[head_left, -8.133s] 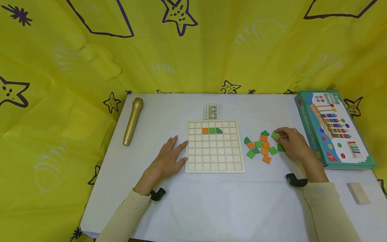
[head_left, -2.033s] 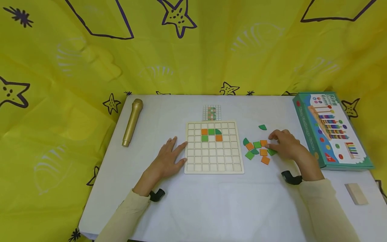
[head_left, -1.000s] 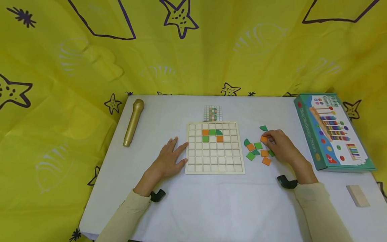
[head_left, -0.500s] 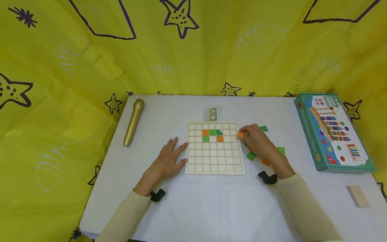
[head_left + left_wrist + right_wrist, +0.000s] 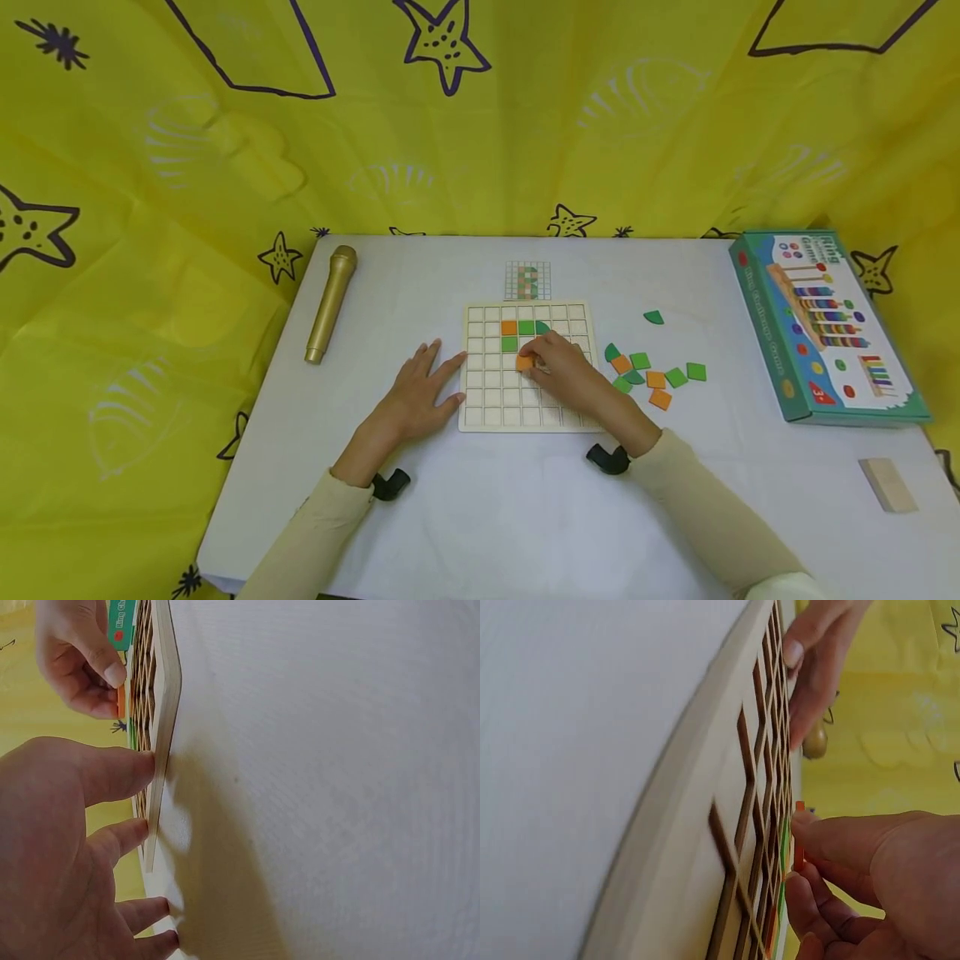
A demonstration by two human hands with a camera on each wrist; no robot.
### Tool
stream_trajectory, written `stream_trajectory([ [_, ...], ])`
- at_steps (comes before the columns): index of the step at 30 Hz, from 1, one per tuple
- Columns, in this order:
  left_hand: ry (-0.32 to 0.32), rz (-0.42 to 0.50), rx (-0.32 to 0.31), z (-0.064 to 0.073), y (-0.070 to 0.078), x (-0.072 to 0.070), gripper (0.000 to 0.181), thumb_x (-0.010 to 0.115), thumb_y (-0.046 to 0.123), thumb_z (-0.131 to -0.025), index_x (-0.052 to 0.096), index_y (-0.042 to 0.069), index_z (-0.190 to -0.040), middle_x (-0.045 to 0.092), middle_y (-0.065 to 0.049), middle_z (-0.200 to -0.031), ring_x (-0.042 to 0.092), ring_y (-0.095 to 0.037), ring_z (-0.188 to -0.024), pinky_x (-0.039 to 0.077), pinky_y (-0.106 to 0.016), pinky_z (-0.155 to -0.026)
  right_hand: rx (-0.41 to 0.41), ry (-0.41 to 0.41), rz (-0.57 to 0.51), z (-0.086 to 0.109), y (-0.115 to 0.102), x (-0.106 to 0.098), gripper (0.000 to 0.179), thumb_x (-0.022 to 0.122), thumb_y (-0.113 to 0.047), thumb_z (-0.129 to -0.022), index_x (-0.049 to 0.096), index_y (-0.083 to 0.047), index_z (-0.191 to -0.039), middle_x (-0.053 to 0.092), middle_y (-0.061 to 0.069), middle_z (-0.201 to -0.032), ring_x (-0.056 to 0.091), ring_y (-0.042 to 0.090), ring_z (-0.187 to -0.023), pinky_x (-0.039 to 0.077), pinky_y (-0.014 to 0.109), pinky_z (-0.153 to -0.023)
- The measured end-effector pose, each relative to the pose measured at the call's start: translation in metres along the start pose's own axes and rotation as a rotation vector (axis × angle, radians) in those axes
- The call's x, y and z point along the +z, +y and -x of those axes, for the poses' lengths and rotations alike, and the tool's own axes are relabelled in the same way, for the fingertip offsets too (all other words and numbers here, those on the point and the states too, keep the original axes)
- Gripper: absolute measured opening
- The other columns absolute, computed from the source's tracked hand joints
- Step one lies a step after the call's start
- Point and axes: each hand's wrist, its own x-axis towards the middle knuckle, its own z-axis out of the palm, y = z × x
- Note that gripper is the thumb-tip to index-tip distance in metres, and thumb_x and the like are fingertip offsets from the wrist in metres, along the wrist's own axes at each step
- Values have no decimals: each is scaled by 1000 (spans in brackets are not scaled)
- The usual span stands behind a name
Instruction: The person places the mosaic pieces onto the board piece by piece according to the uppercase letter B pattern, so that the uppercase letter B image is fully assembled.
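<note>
My right hand (image 5: 566, 372) pinches an orange square tile (image 5: 524, 363) between thumb and fingertips, over the middle of the wooden grid board (image 5: 495, 417). In the right wrist view the orange tile (image 5: 799, 836) stands on edge close above the board. My left hand (image 5: 416, 396) lies spread at the board's left side, thumb and a fingertip touching its edge (image 5: 166, 712). Set in the board are an orange tile (image 5: 509, 327), a green tile (image 5: 526, 327), a dark green quarter-circle (image 5: 542, 327) and another green tile (image 5: 510, 343). My right hand hides part of the board.
Loose green and orange tiles (image 5: 656, 380) lie right of the board, with a quarter-circle (image 5: 654, 317) above them. A small pattern card (image 5: 527, 280) lies behind the board. A golden microphone (image 5: 332, 304) is at left; a game box (image 5: 832, 329) and wooden block (image 5: 888, 485) at right.
My right hand has picked an orange tile from the loose pile and carried it left over the board. Earlier, a green and an orange tile joined the second row. My left hand has stayed put.
</note>
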Motion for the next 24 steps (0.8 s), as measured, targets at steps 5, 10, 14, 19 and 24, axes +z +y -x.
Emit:
stream_trajectory([
  [5,3,0,1,0,0,0,66,51,46,-107,32,30,-167,9,-18,-177,4,-42,-163,13,-60,-130,-30,19,61,-6,-11,9,22,72,-13,-101,70,-7,-122,65,8,-120,62,25,-111,44,40,-89],
  [10,-2,14,-3,1,0,0,66,52,46,-107,32,30,-167,8,-18,-177,3,-41,-164,12,-59,-131,-53,58,105,-9,-12,14,13,72,-10,-100,73,-8,-113,66,9,-121,62,27,-120,44,40,-86],
  [14,-7,12,-5,1,1,0,66,52,46,-107,31,30,-168,8,-18,-177,3,-41,-164,12,-58,-131,-79,82,116,-10,-13,17,13,73,-11,-100,75,-8,-113,67,8,-121,63,27,-117,42,38,-83],
  [19,6,9,1,1,1,-1,66,53,45,-106,33,29,-167,9,-18,-177,4,-42,-163,13,-59,-131,-101,101,130,-11,-15,20,12,75,-10,-99,75,-9,-111,67,7,-115,64,28,-112,41,36,-81],
  [24,25,18,16,2,2,0,66,55,44,-106,35,27,-166,11,-20,-176,6,-44,-163,14,-61,-130,-98,93,150,-11,-16,20,14,75,-11,-98,75,-9,-112,67,5,-114,64,28,-111,41,35,-80],
])
